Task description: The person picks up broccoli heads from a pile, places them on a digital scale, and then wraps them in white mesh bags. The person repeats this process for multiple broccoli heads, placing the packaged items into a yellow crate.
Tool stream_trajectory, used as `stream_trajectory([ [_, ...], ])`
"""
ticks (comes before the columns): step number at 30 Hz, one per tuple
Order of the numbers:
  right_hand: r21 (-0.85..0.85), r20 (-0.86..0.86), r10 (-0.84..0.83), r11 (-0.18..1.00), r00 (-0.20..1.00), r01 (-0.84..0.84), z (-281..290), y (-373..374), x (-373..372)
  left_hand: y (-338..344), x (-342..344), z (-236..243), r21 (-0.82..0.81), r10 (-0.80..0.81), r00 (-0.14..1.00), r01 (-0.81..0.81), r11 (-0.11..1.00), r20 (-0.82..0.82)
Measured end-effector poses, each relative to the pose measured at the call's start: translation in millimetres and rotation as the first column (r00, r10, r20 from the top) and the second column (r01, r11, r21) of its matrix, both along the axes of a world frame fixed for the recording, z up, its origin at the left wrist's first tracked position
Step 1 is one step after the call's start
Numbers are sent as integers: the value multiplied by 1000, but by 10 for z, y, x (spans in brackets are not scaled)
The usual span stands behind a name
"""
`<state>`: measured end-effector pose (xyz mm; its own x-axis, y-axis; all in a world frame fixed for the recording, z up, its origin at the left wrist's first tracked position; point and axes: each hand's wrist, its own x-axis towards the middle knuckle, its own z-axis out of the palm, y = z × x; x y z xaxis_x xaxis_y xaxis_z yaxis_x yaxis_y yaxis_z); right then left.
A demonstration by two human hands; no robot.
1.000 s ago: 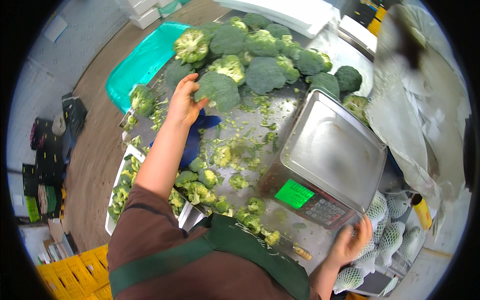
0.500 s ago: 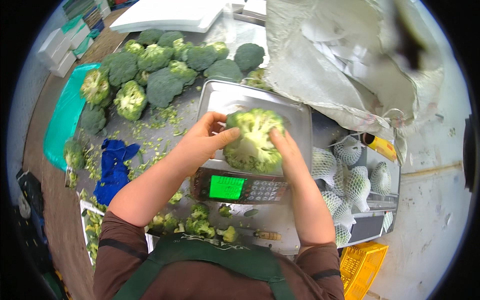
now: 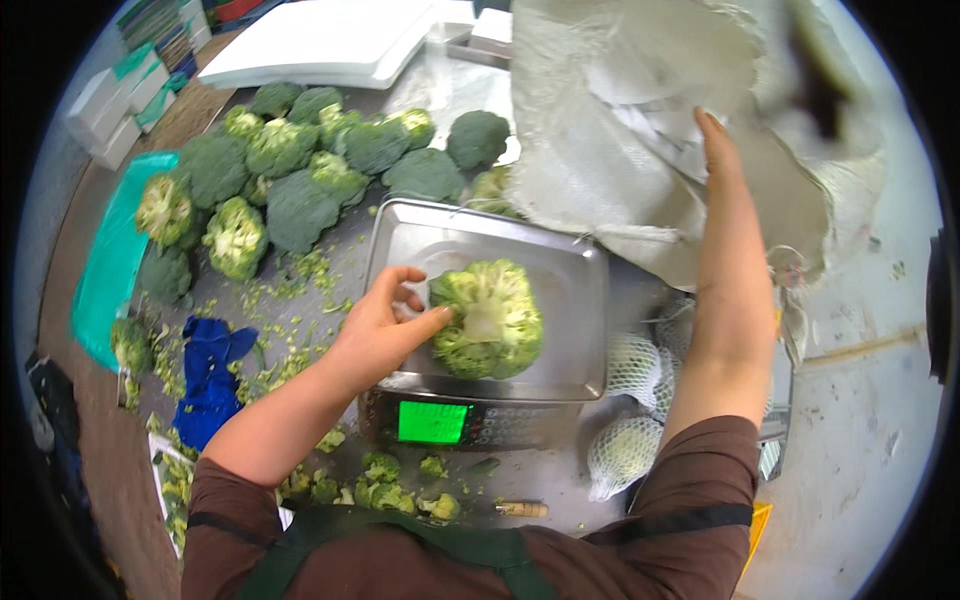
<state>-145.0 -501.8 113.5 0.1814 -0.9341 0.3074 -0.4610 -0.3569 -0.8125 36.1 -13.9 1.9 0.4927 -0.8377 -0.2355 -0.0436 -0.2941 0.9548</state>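
A broccoli head (image 3: 487,325) is at the metal tray (image 3: 570,300) of the scale, cut stem facing up. My left hand (image 3: 385,325) is at its left edge, thumb lying on the rim of florets and the other fingers curled, some partly hidden. Whether the tray bears the head's full weight, I cannot tell. My right hand (image 3: 718,150) is stretched out over the mouth of the whitish woven sack (image 3: 600,170). It shows edge-on, fingers extended, with nothing visible in it. White pieces (image 3: 640,110) lie inside the sack.
Several broccoli heads (image 3: 300,210) are heaped at the far left, by a teal bag (image 3: 95,290) and a blue cloth (image 3: 208,375). Trimmings (image 3: 380,490) and a wooden handle (image 3: 522,509) lie nearer me. White foam-netted pieces (image 3: 625,455) are beside my right arm.
My right hand has left the broccoli head and moved up and right to the sack. My left hand stays at the head's left side. The view has shifted somewhat.
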Motion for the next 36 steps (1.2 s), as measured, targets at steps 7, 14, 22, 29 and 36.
stream_trajectory([
  [7, -408, -223, -114, 913, 968, 13, 410, 1817, 185, 386, 271, 292, -384, 111, 991, -134, 914, -80],
  [14, -370, -454, 785, 264, 421, -891, 511, 3762, 155, 387, 95, 1085, -514, 243, 563, 391, 763, 790],
  [22, -353, 54, 805, 568, 591, -743, 41, 4210, 145, 566, -251, 1074, -634, -198, 967, 51, 771, -163],
  [29, -409, 28, 633, 714, 774, -569, -744, 4614, 57, 829, -492, 419, -493, -276, 711, -113, 862, -647],
  [36, 397, 349, 579, 621, 737, -675, -857, 4662, -238, 833, -538, 281, -370, -191, 701, -111, 922, -687],
])
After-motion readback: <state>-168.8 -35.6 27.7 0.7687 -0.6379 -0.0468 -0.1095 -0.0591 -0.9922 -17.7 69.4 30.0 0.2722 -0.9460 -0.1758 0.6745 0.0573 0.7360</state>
